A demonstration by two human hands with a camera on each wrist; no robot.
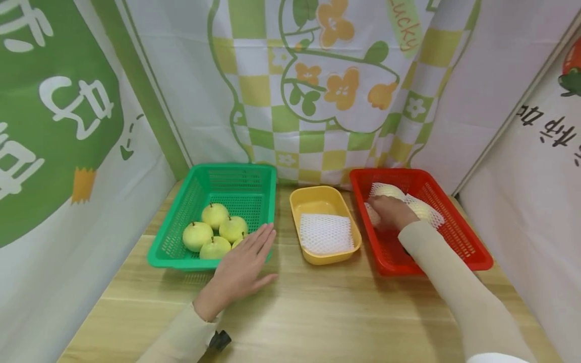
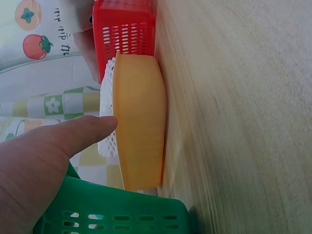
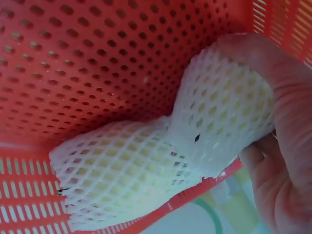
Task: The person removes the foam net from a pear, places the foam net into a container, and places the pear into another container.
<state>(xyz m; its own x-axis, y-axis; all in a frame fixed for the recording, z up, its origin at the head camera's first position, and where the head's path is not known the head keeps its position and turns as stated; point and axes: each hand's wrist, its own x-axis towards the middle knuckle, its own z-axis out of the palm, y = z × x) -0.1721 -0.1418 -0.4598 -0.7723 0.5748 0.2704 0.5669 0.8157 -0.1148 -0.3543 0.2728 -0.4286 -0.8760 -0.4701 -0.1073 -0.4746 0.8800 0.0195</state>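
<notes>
My right hand (image 1: 391,212) reaches into the red basket (image 1: 478,259) and grips a round, pale yellow-green pear in a white foam net (image 3: 226,100), thumb and fingers around its side. Another netted pear (image 3: 122,168) lies against it in the right wrist view. From the head, a netted pear (image 1: 424,209) shows to the right of the hand. Over the front right corner of the green basket (image 1: 165,257) my left hand (image 1: 240,267) stays with straight fingers, holding nothing. Several bare pears (image 1: 215,216) lie in that basket, one partly hidden by the fingers.
Between the baskets stands a yellow tray (image 1: 317,196) with white foam nets (image 1: 326,233) in it. All three containers rest on a wooden table (image 1: 317,312). A printed curtain (image 1: 254,91) hangs behind them, with white cloth sides left and right.
</notes>
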